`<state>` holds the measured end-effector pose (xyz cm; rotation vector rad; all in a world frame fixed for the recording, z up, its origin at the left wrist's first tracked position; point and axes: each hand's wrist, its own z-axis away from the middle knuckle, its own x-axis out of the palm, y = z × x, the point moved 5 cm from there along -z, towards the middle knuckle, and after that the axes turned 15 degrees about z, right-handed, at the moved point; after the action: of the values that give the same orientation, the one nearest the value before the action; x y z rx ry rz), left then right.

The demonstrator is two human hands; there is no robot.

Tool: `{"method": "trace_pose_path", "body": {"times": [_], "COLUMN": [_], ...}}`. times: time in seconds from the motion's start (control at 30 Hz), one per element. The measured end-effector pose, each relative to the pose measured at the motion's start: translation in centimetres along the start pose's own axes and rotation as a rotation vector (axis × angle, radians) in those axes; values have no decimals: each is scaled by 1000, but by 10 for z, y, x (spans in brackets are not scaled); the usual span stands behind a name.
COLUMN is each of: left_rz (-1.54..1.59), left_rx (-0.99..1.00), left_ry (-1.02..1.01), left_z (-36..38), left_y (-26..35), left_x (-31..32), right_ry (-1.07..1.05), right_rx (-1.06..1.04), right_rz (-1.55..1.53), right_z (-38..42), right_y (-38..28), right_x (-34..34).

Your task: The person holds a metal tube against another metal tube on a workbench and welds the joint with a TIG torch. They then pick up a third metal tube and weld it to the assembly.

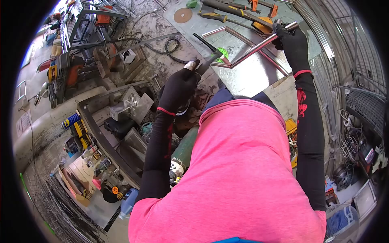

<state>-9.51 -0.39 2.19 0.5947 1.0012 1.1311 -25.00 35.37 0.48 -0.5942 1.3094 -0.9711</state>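
Wearing a pink shirt (243,170), a worker (310,125) faces a metal-topped work surface (247,79) at one o'clock, its bright sheen suggesting a finish slick enough to let stock skate. Over it, also at one o'clock, sits an angled frame of polished metal tube (256,48); whether it rests flat or is partly raised cannot be told. The black-gloved left hand (180,87), at eleven o'clock, is wrapped around the handle of what appears to be a TIG welding torch (210,60). The gloved right hand (291,42), between one and two o'clock, is clenched around one end of the tubing, well apart from the corner beside the torch head, so a small twist of that wrist could swing the joint out of line. Whether nozzle and tube touch is unclear; an unsteady left hand could foul the tip. A looped black cable (167,47) lies just short of twelve o'clock and, if it feeds the torch, a snag could tug the aim. Near the right hand, an orange clamp (273,11) at one o'clock could be knocked by a careless swing, as could the tan abrasive disc (182,15) at twelve.
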Motion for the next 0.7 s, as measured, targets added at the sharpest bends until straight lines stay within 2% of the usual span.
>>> {"method": "trace_pose_path", "body": {"times": [0.33, 0.43, 0.7], "left_rz": [-8, -6, -29], "left_rx": [-62, -6, -27], "left_ry": [-1, -17, -6], "left_z": [-2, -2, -1], "left_y": [1, 0, 3], "left_x": [-2, 0, -1], "right_ry": [-4, -7, -23], "right_rx": [21, 2, 14], "right_rz": [25, -3, 5], "right_z": [-3, -2, -2], "right_y": [2, 0, 0], "right_x": [1, 1, 1]}}
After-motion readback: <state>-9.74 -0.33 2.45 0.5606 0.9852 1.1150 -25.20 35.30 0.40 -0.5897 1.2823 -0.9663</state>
